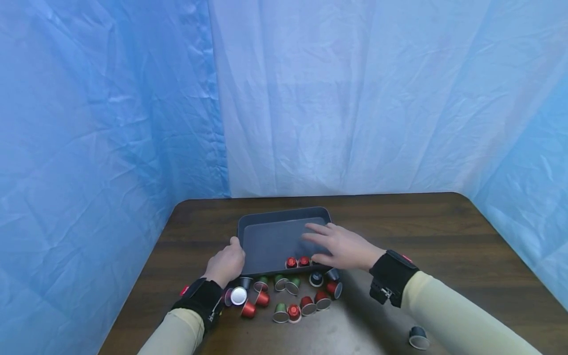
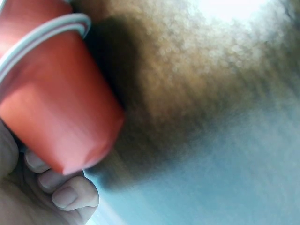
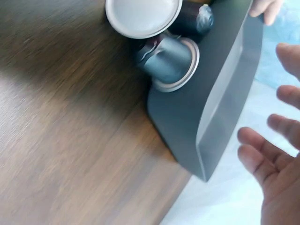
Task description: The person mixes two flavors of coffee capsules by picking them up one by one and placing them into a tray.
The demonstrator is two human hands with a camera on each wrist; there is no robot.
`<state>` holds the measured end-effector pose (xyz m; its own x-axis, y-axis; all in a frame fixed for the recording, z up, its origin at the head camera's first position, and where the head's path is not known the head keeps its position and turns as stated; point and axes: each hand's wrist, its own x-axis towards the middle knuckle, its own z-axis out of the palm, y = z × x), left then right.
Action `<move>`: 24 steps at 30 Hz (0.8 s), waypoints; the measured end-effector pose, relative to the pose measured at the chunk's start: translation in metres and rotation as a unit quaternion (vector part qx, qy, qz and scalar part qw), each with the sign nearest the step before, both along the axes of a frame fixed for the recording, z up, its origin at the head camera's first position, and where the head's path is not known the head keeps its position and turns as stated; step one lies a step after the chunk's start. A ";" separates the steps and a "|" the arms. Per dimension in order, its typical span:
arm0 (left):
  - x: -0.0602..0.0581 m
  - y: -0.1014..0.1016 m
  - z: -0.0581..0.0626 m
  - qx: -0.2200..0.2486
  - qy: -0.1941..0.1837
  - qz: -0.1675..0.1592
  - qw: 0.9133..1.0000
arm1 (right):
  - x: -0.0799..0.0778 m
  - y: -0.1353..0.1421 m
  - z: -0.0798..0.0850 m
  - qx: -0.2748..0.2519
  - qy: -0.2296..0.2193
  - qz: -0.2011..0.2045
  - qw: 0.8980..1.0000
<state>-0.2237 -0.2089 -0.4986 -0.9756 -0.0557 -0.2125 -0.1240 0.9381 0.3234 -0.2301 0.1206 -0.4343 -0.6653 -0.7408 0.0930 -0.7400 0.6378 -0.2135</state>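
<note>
A dark grey tray (image 1: 275, 236) sits on the table, with red coffee capsules (image 1: 291, 262) inside along its near edge. My left hand (image 1: 227, 261) grips the tray's left side; its fingers curl beneath a blurred red capsule (image 2: 61, 98) in the left wrist view. Over the tray's right part, my right hand (image 1: 343, 246) is held with fingers spread and nothing in them. Its fingertips stand apart from the tray wall (image 3: 225, 93) in the right wrist view. The right hand partly hides the tray's near right corner.
Several coffee capsules, red, green (image 1: 281, 313) and dark (image 1: 316, 279), lie on the wooden table (image 1: 443, 236) before the tray. One dark capsule (image 1: 418, 338) lies apart beneath the right forearm. Blue-white sheets (image 1: 337, 98) hang around the table.
</note>
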 end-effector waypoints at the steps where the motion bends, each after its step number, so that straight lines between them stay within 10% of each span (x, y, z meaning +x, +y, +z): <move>1: 0.000 0.000 0.000 -0.001 0.000 0.000 1.000 | 0.001 0.004 0.000 0.001 0.001 -0.004 1.000; 24: 0.001 0.000 0.001 -0.015 0.038 -0.019 0.999 | 0.027 0.075 -0.005 0.020 -0.014 -0.112 0.993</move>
